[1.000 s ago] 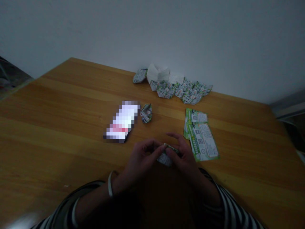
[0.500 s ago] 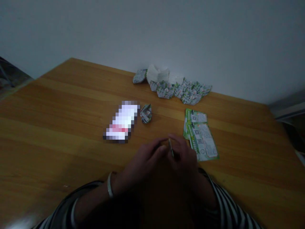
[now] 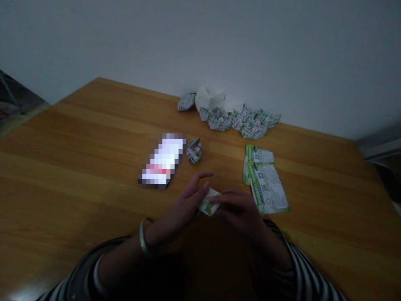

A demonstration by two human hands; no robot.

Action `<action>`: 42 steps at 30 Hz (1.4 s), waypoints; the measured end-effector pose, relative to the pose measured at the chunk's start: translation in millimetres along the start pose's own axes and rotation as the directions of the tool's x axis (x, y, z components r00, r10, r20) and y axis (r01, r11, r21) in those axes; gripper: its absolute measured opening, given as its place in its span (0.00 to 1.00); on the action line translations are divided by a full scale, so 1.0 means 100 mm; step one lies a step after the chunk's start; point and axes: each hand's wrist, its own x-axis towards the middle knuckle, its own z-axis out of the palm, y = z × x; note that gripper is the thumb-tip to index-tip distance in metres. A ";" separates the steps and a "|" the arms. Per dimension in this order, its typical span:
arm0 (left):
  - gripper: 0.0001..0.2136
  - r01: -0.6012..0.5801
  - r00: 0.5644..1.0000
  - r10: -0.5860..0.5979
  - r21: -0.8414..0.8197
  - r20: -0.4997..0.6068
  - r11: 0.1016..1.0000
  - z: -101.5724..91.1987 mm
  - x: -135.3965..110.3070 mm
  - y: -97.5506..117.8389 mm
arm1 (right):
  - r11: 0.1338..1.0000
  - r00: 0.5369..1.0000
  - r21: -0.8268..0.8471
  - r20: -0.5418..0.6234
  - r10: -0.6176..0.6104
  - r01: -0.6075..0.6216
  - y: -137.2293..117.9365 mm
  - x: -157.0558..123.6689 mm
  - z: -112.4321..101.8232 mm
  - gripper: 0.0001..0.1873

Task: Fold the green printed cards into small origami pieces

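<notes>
**Wooden table [image 3: 78, 146], one leaflet mid-fold**

Near the front edge, the left hand [image 3: 184, 205] and right hand [image 3: 241, 209] each pinched an end of a half-folded leaflet [image 3: 209, 203], the left forefinger lifted clear. Flat leaflets [image 3: 266, 179] toward the right edge seemingly awaited folding. One folded piece [image 3: 194, 150] sat mid-table, and a finished pile [image 3: 238, 118] lined the far edge.

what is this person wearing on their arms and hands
Both arms wear sleeves with dark and white stripes: left sleeve, right sleeve. A pale bangle circles the left wrist. The left hand and right hand are ungloved; the dim light hides any rings.
</notes>
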 end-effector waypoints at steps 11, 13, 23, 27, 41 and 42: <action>0.04 -0.242 0.960 0.261 0.162 -0.105 0.957 0.07 -0.03 0.07 | 0.855 0.780 0.379 -0.384 0.494 -0.354 -0.15 0.01 0.08 0.03; 0.03 -0.245 0.950 0.272 0.173 -0.154 0.954 0.07 -0.03 0.07 | 0.851 0.789 0.407 -0.373 0.487 -0.333 -0.15 0.03 0.08 0.03; 0.03 -0.144 0.946 0.166 0.099 -0.278 0.985 0.11 -0.02 0.03 | 0.894 0.787 0.314 -0.437 0.436 -0.320 -0.10 0.00 0.08 0.04; 0.05 -0.136 0.951 0.161 0.113 -0.265 0.984 0.13 -0.04 0.01 | 0.902 0.814 0.287 -0.400 0.420 -0.324 -0.08 0.01 0.08 0.09; 0.13 -0.109 0.979 0.086 -0.119 -0.183 0.987 0.19 -0.05 -0.02 | 0.790 0.751 0.496 -0.348 0.562 -0.360 -0.13 0.03 0.20 0.15; 0.14 -0.111 0.984 0.087 -0.155 -0.159 0.982 0.18 -0.05 -0.03 | 0.786 0.750 0.502 -0.345 0.564 -0.360 -0.12 0.03 0.20 0.14</action>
